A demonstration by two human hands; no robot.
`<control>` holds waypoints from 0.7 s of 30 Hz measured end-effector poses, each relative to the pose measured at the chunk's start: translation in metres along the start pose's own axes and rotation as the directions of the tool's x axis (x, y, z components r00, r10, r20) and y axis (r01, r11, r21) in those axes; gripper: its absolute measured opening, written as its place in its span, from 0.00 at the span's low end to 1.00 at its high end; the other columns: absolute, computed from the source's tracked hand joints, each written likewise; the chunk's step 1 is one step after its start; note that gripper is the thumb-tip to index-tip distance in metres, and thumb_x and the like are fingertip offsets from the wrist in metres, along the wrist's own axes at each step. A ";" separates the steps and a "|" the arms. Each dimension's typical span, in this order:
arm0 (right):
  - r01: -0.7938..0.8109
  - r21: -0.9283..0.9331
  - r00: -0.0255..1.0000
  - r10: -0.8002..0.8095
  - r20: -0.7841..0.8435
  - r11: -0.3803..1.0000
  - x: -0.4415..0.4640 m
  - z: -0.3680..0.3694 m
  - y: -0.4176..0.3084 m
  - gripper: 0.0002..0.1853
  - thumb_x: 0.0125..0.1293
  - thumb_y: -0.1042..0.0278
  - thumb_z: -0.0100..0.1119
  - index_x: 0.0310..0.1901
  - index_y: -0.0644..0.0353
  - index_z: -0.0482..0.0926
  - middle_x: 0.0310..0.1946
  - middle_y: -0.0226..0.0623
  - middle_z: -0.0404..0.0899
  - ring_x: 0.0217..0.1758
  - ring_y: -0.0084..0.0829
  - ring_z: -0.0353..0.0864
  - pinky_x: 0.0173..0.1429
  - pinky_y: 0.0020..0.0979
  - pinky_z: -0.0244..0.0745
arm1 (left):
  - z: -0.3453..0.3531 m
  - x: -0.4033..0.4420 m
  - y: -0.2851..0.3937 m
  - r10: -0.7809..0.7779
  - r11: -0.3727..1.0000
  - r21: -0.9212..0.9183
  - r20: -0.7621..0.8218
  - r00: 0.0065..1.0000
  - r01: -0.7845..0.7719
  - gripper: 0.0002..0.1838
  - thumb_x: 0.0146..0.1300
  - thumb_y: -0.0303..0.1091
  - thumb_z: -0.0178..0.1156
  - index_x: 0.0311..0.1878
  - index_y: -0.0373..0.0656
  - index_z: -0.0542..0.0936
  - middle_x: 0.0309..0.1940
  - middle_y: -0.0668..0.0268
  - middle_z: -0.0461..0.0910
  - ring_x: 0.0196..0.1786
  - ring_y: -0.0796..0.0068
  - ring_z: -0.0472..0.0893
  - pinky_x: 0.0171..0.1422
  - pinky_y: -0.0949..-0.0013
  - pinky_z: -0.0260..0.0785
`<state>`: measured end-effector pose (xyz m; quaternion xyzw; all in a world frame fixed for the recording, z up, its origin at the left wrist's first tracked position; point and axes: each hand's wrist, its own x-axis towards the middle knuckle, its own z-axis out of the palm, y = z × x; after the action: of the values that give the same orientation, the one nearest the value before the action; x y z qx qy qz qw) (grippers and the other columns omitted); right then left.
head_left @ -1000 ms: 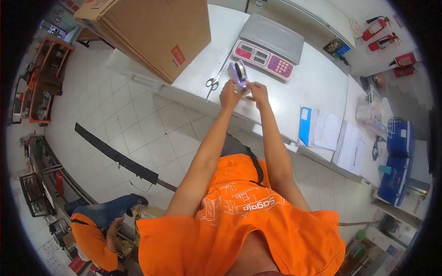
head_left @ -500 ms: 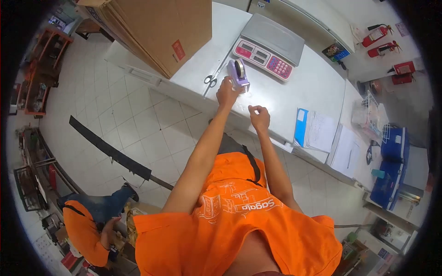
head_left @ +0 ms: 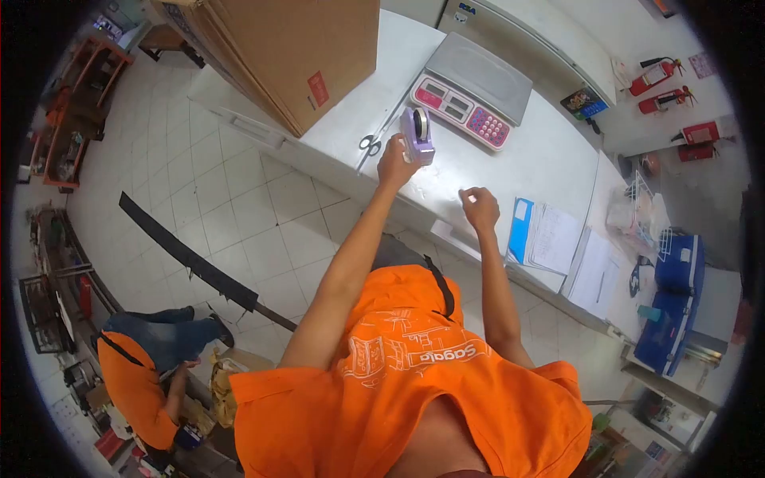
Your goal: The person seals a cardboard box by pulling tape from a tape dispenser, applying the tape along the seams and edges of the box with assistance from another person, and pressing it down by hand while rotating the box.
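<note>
My left hand is closed round the near left side of a purple tape dispenser, which stands on the white counter with a roll of tape in it. To the right, over the counter's front edge, my right hand is closed in a pinch. Whatever lies between its fingertips is too small to make out. A pair of scissors with dark handles lies left of the dispenser. Just behind the dispenser sits a scale with a pink and white keypad panel and a grey metal plate.
A large cardboard box stands on the counter's left part. On the right lie a blue folder and paper sheets. A long black strip extends over the tiled floor. At lower left, another person in orange bends down.
My right hand has moved right, away from the dispenser, still pinched. My left hand stays on the dispenser. The view has shifted slightly, and the other person has changed posture.
</note>
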<state>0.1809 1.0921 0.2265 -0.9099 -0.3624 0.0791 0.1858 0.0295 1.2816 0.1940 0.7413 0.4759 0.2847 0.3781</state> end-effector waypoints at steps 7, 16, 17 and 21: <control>0.598 0.178 0.555 -0.564 0.611 0.782 -0.006 -0.149 -0.110 0.13 0.60 0.49 0.71 0.33 0.50 0.90 0.36 0.38 0.87 0.40 0.41 0.85 0.46 0.42 0.76 | -0.085 -0.051 0.058 0.483 0.502 -0.737 0.674 0.559 0.453 0.33 0.76 0.57 0.47 0.71 0.41 0.72 0.65 0.63 0.77 0.63 0.66 0.78 0.68 0.59 0.67; 0.834 0.086 0.322 -0.607 0.726 0.545 0.006 -0.266 -0.242 0.12 0.60 0.53 0.69 0.34 0.52 0.90 0.30 0.35 0.85 0.39 0.36 0.84 0.45 0.38 0.76 | -0.175 -0.068 0.116 0.563 0.494 -0.861 0.423 0.710 0.121 0.14 0.70 0.40 0.64 0.51 0.40 0.82 0.44 0.68 0.83 0.50 0.77 0.80 0.63 0.68 0.70; 0.856 0.087 0.302 -0.630 0.715 0.510 0.009 -0.267 -0.249 0.12 0.60 0.53 0.69 0.35 0.52 0.90 0.27 0.35 0.85 0.36 0.36 0.85 0.43 0.38 0.77 | -0.184 -0.069 0.119 0.533 0.543 -0.837 0.405 0.743 0.067 0.11 0.67 0.36 0.66 0.48 0.41 0.82 0.42 0.70 0.83 0.48 0.78 0.80 0.61 0.69 0.71; 0.877 0.113 0.259 -0.657 0.708 0.467 0.012 -0.274 -0.277 0.12 0.60 0.56 0.67 0.36 0.55 0.90 0.24 0.35 0.85 0.31 0.34 0.85 0.37 0.38 0.78 | -0.209 -0.074 0.120 0.436 0.605 -0.796 0.344 0.832 0.012 0.06 0.65 0.31 0.69 0.41 0.42 0.82 0.39 0.73 0.83 0.46 0.82 0.79 0.58 0.72 0.72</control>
<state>0.0917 1.2085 0.5879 -0.5299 -0.8090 0.2393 -0.0860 -0.1036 1.2431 0.4041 0.6073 0.0952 0.2993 0.7298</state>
